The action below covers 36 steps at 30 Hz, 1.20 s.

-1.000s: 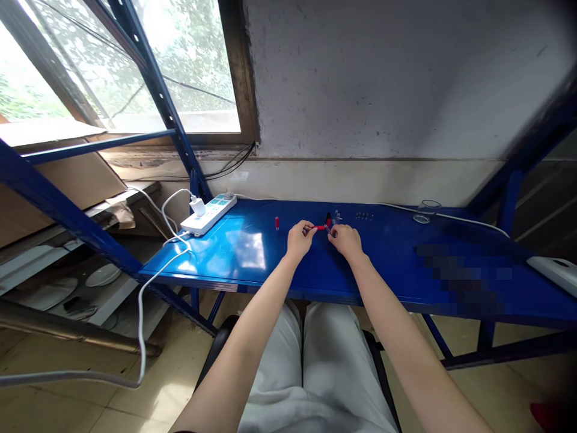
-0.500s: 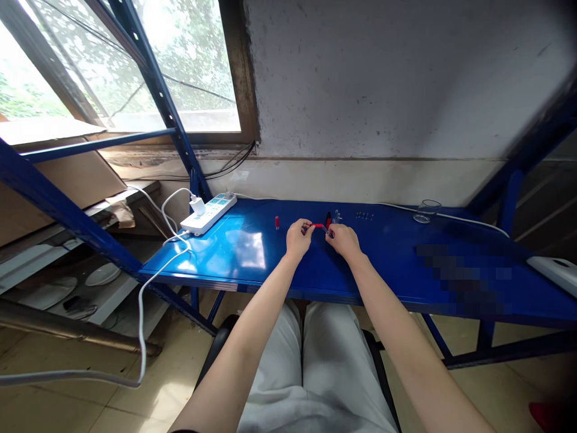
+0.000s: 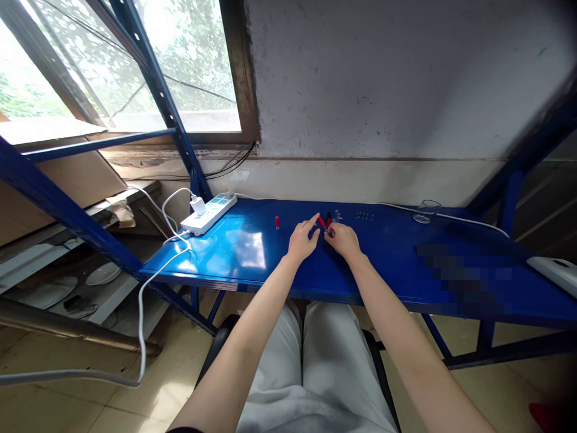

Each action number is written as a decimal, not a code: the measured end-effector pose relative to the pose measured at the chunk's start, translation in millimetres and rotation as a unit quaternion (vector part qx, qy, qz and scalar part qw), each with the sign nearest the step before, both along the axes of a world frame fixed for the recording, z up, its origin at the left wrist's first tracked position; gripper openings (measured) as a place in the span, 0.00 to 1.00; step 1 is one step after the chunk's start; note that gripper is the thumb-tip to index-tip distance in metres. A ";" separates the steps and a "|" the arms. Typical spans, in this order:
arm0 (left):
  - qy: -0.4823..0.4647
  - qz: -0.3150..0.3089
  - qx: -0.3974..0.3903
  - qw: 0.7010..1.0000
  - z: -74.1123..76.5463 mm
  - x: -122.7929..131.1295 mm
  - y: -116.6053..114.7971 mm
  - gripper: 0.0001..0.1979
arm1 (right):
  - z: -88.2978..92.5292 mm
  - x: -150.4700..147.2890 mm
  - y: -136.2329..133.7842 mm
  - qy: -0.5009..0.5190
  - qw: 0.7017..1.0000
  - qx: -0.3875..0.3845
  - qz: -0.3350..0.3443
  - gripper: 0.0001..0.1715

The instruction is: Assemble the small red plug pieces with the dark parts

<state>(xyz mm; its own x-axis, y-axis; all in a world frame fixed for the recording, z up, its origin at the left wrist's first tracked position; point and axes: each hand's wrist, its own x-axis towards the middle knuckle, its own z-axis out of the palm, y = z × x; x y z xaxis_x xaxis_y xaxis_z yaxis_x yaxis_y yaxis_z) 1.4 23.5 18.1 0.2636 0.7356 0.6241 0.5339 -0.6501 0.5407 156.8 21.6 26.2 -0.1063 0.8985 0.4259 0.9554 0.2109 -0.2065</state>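
Observation:
My right hand (image 3: pixel 344 242) pinches the clear lower end of a small red tube (image 3: pixel 321 221), which slants up to the left. Beside it, my left hand (image 3: pixel 301 243) has its fingers stretched and thumb apart. Its index fingertip reaches the tube's upper end; whether it touches I cannot tell. Just behind my right fingers lies a red-and-black piece (image 3: pixel 329 219), partly hidden, with small clear pieces (image 3: pixel 338 215) next to it. Another short red piece with a pale end (image 3: pixel 277 222) stands to the left on the blue table (image 3: pixel 216 258).
A white power strip (image 3: pixel 211 215) with a plugged-in adapter is at the table's left end. Several tiny pieces (image 3: pixel 364 216) lie in rows right of my hands. Farther right are a clear glass (image 3: pixel 426 211), a white cable along the wall and a white device (image 3: pixel 556 270).
My left hand has let go of the red tube and spread its fingers. The tube has swung from nearly level to a steep slant, still in my right hand.

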 end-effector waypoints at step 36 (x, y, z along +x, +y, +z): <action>0.232 0.057 -0.033 0.970 105.1 -32.0 49.1 0.04 | -12.2 2.0 5.8 0.170 0.980 0.007 0.103 0.15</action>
<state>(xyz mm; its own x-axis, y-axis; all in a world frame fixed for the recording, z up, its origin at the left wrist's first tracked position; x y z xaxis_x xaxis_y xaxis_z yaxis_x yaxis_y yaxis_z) -30.6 72.6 123.2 0.4195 0.8106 0.4085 0.7967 -0.5445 0.2623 158.7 27.5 14.0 -0.1340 0.8669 0.4802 0.7691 0.3966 -0.5012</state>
